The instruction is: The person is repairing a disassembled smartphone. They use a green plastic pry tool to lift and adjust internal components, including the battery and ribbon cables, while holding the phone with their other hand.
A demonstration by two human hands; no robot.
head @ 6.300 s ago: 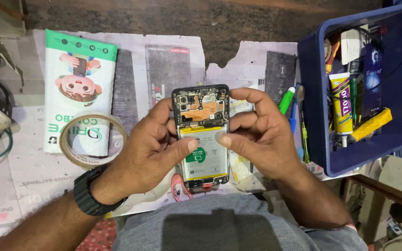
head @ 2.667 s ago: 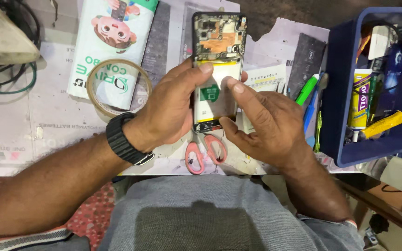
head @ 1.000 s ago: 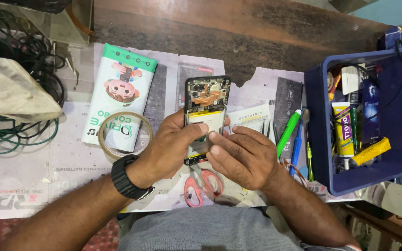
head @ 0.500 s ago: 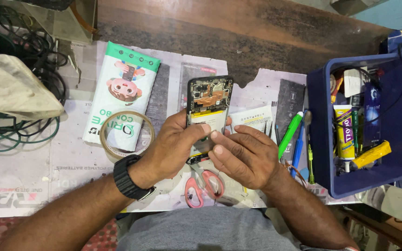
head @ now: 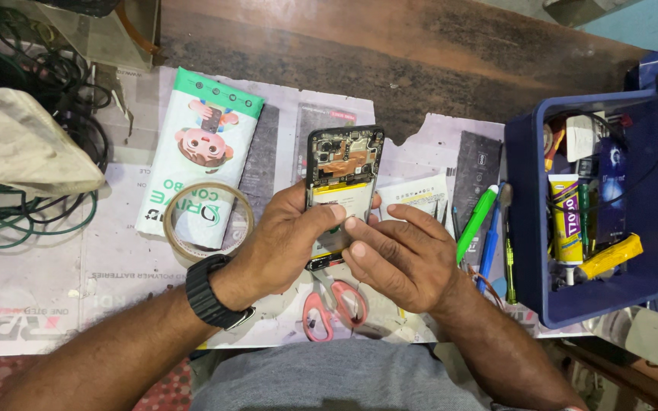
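Little had shifted since half a second earlier: both hands kept their grip and the opened phone [head: 343, 183] sat at much the same spot, so work on its exposed back went on. Left hand [head: 287, 243] wrapped the lower body, thumb across the battery; right hand [head: 401, 255] pinched its fingertips at the battery's edge. Phone held above the newspaper [head: 78, 289], long axis near upright in view, camera end pointing away from the person. Scissors [head: 333, 304] lay beneath, tape ring [head: 207, 221] left, blue bin [head: 527, 251] right.
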